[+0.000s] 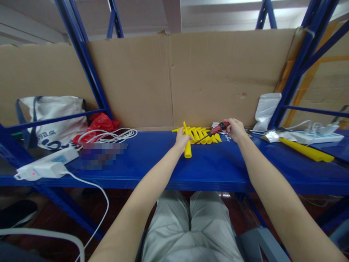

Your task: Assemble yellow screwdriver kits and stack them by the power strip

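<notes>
My left hand (pixel 182 139) is closed around a yellow plastic tube (pixel 188 150), wide at the near end and narrow at the far end, tilted over the blue shelf (pixel 152 163). Several similar yellow tubes (pixel 204 137) lie in a row behind it. In my right hand (pixel 235 128) is a red-and-black handled tool (pixel 218 128) with a thin dark shaft, pointing left and down over the row. Its exact kind is not clear. Whether its tip touches the held tube or the others, I cannot tell.
Cardboard (pixel 131 80) stands behind the shelf. On the left are a white bag (pixel 57 116), a red plastic bag (pixel 102 124), coiled white cable (pixel 120 134) and a power strip (pixel 49 163). A longer yellow piece (pixel 305 149) and another power strip (pixel 316 137) lie right.
</notes>
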### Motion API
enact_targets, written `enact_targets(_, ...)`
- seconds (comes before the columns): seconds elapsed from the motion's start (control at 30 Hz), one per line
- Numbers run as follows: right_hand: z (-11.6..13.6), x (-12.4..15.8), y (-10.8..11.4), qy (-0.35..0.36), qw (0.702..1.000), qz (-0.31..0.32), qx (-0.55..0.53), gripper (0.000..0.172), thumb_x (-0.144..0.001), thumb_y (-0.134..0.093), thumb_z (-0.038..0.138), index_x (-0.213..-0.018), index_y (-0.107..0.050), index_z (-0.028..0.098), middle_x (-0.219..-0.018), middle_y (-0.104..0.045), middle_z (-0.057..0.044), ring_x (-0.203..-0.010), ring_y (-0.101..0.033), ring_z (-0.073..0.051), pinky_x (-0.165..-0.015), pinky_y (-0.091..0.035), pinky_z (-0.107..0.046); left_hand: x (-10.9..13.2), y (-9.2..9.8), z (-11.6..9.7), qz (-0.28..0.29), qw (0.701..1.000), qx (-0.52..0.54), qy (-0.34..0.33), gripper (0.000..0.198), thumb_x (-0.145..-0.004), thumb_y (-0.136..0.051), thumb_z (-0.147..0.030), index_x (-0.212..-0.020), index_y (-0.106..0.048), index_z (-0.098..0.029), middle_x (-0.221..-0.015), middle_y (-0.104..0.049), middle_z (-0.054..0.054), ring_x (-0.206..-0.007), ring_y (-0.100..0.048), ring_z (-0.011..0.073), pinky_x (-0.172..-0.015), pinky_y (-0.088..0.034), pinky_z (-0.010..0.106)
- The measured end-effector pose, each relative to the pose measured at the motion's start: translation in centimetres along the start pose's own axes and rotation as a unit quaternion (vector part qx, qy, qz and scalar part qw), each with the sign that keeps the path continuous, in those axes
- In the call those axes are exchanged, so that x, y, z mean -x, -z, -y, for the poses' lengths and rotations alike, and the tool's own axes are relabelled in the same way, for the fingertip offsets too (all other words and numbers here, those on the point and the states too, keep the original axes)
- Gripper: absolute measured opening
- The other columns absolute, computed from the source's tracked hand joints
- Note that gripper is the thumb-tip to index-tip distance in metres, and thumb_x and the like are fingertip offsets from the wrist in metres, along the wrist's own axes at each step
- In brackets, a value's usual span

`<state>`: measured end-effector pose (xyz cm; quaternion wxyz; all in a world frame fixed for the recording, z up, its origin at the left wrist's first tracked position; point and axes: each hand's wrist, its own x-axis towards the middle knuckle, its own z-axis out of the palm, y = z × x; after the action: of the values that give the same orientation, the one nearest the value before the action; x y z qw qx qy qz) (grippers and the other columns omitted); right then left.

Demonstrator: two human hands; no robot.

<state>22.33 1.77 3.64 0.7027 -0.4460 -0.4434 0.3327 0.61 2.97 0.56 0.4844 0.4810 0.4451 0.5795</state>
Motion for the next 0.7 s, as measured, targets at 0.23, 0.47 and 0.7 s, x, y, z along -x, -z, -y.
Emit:
enact_targets(0.23,0.7,1.3,-0.1,-0.091,0.985,0.1,0.106,0.014,-0.076,-0.057,0.022,-0.066,-0.048,0.019,-0.037,-0.046,0.004,-0.035,-0.048,-0.011,-0.039,-0.036,-0.019,0.2,-0.1,-0.1,0.015,1.0,-0.008,-0.003,0.074,-0.063,-0.051,0.007,-0.132,-0.051,-0.019,-0.129,-0.057,0.011,-0.076,-0.066,0.0149,-0.06,-0.051,0.024)
enact_targets(0.47,0.0,1.6,-0.6,-0.237,0.902,0.188,0.308,0.021,-0.082,-0.048,0.022,-0.062,-0.046,0.017,-0.04,-0.043,0.002,-0.033,-0.031,-0.006,-0.034,-0.019,-0.018,-0.1,-0.1,0.5,0.012,0.996,-0.085,-0.038,0.068,-0.061,-0.053,0.007,-0.124,-0.059,-0.018,-0.121,-0.064,0.008,-0.094,-0.064,0.0186,-0.075,-0.052,0.025)
enact_targets(0.7,-0.8,1.9,-0.3,-0.268,0.851,0.211,0.399,0.025,-0.084,-0.047,0.03,-0.062,-0.044,0.018,-0.042,-0.042,0.002,-0.034,-0.026,-0.005,-0.035,-0.018,-0.017,0.0,-0.2,1.2,0.047,0.987,-0.149,-0.041,0.062,-0.061,-0.055,0.006,-0.118,-0.064,-0.015,-0.108,-0.068,0.011,-0.095,-0.064,0.0234,-0.084,-0.05,0.034)
